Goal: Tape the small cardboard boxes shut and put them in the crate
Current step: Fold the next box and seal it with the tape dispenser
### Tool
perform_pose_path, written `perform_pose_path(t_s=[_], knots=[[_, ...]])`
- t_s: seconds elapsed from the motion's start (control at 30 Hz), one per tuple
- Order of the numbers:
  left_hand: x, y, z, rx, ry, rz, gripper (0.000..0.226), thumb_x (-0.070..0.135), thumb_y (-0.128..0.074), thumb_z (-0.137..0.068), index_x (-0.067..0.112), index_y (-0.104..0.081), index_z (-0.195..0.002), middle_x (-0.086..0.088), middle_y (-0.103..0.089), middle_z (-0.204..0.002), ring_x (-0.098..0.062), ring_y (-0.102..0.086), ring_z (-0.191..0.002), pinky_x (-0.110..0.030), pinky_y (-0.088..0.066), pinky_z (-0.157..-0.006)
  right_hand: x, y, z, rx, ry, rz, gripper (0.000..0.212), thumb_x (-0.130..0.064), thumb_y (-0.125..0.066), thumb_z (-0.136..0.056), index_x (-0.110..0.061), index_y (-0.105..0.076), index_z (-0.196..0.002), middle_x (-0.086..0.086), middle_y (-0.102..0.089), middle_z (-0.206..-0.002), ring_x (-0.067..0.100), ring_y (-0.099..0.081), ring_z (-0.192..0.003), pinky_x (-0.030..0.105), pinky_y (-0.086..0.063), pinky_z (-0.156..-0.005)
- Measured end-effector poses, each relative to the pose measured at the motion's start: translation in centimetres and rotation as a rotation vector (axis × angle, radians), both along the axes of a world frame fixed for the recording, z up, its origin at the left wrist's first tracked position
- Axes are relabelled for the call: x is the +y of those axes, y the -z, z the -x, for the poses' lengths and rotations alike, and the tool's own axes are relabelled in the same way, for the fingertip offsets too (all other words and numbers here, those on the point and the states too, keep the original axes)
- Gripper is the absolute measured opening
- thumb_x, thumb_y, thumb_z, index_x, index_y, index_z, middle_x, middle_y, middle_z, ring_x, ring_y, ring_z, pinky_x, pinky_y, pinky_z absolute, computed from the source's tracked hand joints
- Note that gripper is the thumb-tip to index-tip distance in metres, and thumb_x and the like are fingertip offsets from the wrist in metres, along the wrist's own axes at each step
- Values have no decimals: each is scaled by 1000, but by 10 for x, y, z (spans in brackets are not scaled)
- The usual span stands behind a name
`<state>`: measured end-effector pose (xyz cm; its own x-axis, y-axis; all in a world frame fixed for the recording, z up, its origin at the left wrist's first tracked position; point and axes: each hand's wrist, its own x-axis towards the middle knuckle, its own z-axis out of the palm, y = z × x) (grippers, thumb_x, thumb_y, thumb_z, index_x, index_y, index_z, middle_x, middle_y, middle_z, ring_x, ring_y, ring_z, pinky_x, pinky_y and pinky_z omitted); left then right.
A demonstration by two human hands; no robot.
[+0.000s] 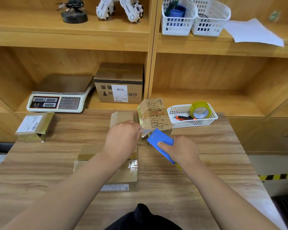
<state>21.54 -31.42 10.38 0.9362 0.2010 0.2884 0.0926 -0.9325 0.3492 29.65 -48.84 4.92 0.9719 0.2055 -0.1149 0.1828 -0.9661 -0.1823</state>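
Right grip (181, 151) curled round flat blue plastic tool (160, 141). Left grip (123, 138) pinches shiny tape flap (146, 131) on small printed cardboard box (154, 115), tilted on wooden surface (206, 163). We judge box light, crushable, tape slick; hold by stiff corners. White plastic basket (198, 123) holds yellowish tape roll (200, 110), orange knife (184, 117). Crate not visible.

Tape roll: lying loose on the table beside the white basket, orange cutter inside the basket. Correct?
Not quite. The head view shows the tape roll standing inside the white basket, not loose on the table. The orange cutter is inside the basket, as you said.
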Motion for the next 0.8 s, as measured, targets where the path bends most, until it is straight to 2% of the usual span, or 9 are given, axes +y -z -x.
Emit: perform_pose_path(t_s=[0.1, 0.17, 0.23, 0.3, 0.4, 0.53, 0.8], knots=[[1, 8, 4, 27, 4, -25, 15, 13, -81, -70, 14, -69, -63, -1, -64, -64, -23, -58, -50, -26, -41, -42, 1, 6, 0, 53, -1, -11, 54, -69, -52, -77, -16, -52, -67, -2, -53, -65, 22, -59, -72, 28, -35, -59], [0, 6, 8, 4, 3, -8, 18, 12, -83, -66, 17, -68, -60, 3, -63, -61, -20, -56, -45, -24, -40, -39, -2, 10, 0, 94, 11, -10, 51, -65, -52, -79, -16, -56, -70, -2, -54, -67, 22, -58, -73, 27, -36, -62], [2, -3, 10, -38, -39, 61, 10, 15, -74, -80, 18, -71, -71, 5, -66, -73, -18, -61, -59, -25, -44, -49, -9, 17, -1, 113, 16, 26, 49, -65, -51, -79, -16, -58, -74, -1, -57, -71, 23, -60, -78, 27, -37, -63], [8, -14, 7, 21, -129, 135, 13, 22, -62, -91, 19, -72, -85, 10, -66, -84, -13, -60, -74, -24, -42, -62, -20, 26, 1, 95, 0, 91, 50, -66, -49, -81, -17, -56, -77, 0, -62, -79, 23, -62, -84, 28, -37, -69], [21, -22, 2, 88, -159, 212, 15, 27, -61, -91, 19, -73, -88, 12, -63, -75, -9, -61, -76, -22, -41, -67, -39, 48, 7, -4, -102, 262, 50, -66, -42, -88, -19, -55, -99, -1, -69, -96, 20, -65, -94, 32, -35, -85], [30, -27, 2, 116, -175, 224, 13, 28, -61, -91, 21, -73, -87, 11, -65, -76, -9, -61, -78, -22, -41, -68, -61, 76, 9, -41, -129, 409, 50, -60, -41, -92, -18, -47, -118, -4, -68, -103, 16, -63, -99, 31, -33, -87], [44, -37, 1, 73, -130, 164, 14, 28, -63, -89, 19, -74, -89, 7, -70, -93, -11, -60, -87, -27, -47, -77, -66, 89, 8, 115, -68, 369, 52, -63, -51, -85, -21, -47, -115, -7, -63, -110, 15, -60, -105, 29, -36, -88]])
